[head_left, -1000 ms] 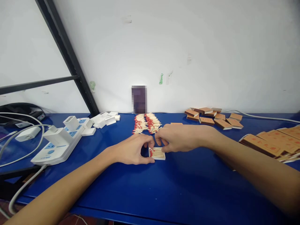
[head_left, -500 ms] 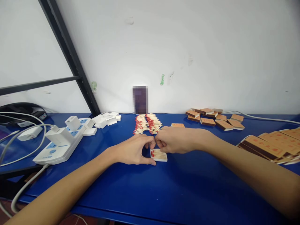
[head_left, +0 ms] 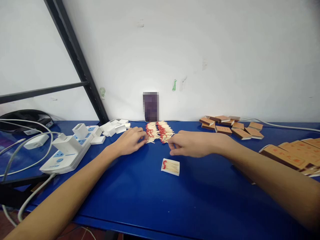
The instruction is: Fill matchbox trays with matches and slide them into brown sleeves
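Two side-by-side piles of red-headed matches, a left pile (head_left: 152, 130) and a right pile (head_left: 165, 131), lie on the blue table by the wall. My left hand (head_left: 131, 140) rests at the outer edge of the left pile, fingers bent, thumb apart from them, fingertips at the matches. On the other side, my right hand (head_left: 188, 143) is at the near right edge of the right pile, fingers curled loosely with a gap to the thumb. I see nothing held in either hand. Nearer me sits a white matchbox tray (head_left: 170, 172), partly filled with matches, heads to the left, untouched.
White empty trays (head_left: 113, 128) are heaped at back left beside a power strip (head_left: 67, 163) with plugs and cables. Brown matchbox sleeves (head_left: 223, 130) lie at back right, with more stacked sleeves (head_left: 287, 155) at far right. A pixelated dark rectangle (head_left: 151, 106) stands against the wall.
Both hands have left the matchbox tray. My left hand moved back and left to the left match pile; my right hand moved slightly back beside the right pile. The tray now sits slightly turned.
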A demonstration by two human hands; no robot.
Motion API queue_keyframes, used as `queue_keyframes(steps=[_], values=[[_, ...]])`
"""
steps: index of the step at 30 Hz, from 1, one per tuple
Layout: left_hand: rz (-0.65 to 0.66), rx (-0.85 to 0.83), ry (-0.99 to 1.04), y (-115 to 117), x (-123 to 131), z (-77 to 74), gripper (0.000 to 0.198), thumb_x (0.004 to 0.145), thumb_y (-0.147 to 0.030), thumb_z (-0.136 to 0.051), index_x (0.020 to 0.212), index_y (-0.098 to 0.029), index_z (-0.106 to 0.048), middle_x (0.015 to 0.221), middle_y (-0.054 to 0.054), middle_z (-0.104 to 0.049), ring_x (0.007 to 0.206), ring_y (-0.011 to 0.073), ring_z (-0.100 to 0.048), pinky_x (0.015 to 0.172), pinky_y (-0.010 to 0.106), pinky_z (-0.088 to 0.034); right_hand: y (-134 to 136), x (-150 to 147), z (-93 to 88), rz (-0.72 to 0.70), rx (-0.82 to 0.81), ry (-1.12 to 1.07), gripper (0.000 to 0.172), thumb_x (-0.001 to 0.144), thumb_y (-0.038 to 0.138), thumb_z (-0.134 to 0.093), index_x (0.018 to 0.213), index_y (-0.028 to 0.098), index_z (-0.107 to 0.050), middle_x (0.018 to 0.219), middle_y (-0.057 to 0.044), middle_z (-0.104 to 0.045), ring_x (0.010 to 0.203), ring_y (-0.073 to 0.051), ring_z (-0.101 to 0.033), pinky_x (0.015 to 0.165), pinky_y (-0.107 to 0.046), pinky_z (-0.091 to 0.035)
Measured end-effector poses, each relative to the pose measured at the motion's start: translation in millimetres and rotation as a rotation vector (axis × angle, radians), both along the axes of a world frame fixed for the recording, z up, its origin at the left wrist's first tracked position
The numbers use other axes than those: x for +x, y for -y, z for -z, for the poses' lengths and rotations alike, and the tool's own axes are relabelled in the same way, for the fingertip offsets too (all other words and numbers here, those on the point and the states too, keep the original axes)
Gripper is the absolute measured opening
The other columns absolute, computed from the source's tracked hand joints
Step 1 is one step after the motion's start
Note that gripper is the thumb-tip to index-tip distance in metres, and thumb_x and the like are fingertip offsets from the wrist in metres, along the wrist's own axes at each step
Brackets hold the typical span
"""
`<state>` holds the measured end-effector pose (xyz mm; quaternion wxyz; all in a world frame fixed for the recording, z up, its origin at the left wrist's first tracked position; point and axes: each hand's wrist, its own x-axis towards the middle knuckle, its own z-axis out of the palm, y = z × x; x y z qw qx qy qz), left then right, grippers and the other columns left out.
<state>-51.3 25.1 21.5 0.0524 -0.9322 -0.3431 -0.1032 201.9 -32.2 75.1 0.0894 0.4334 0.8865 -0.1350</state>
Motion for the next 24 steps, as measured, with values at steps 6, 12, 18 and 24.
queue_keyframes(steps=[6, 12, 18, 24], values=[[-0.006, 0.014, -0.063, 2, 6, 5.2, 0.022, 0.099, -0.029, -0.039, 0.101, -0.019, -0.058, 0.093, 0.005, -0.058, 0.086, 0.0202, -0.053, 0.075, 0.032, -0.038, -9, 1, 10.3, 0.06, 0.178, 0.123, 0.02, 0.093, 0.026, -0.043, 0.092, 0.017, -0.061, 0.09, -0.011, -0.064, 0.073, -0.021, -0.059, 0.056, -0.028, -0.034], [0.007, -0.008, -0.067, 2, 7, 9.7, 0.022, 0.1, -0.025, -0.033, 0.093, -0.019, -0.053, 0.091, 0.006, -0.057, 0.084, 0.0202, -0.052, 0.074, 0.032, -0.037, -20, -3, 32.5, 0.125, 0.347, 0.11, 0.021, 0.095, 0.024, -0.042, 0.105, 0.016, -0.06, 0.097, -0.015, -0.067, 0.086, -0.025, -0.063, 0.062, -0.03, -0.037], [0.073, -0.1, 0.088, 20, 20, 0.5, 0.015, 0.096, -0.023, -0.04, 0.091, -0.018, -0.053, 0.091, 0.004, -0.056, 0.085, 0.0183, -0.051, 0.076, 0.031, -0.039, -28, -5, 43.6, 0.098, 0.376, 0.07, 0.02, 0.095, 0.021, -0.043, 0.108, 0.017, -0.057, 0.104, -0.014, -0.067, 0.089, -0.026, -0.064, 0.06, -0.03, -0.035], [0.176, -0.294, 0.188, 58, 48, -4.9, 0.009, 0.089, -0.025, -0.053, 0.085, -0.019, -0.058, 0.085, 0.0, -0.054, 0.078, 0.0143, -0.051, 0.071, 0.027, -0.04, -24, -7, 40.1, 0.092, 0.37, 0.026, 0.019, 0.096, 0.022, -0.041, 0.105, 0.022, -0.058, 0.099, -0.008, -0.068, 0.081, -0.021, -0.064, 0.057, -0.028, -0.032]])
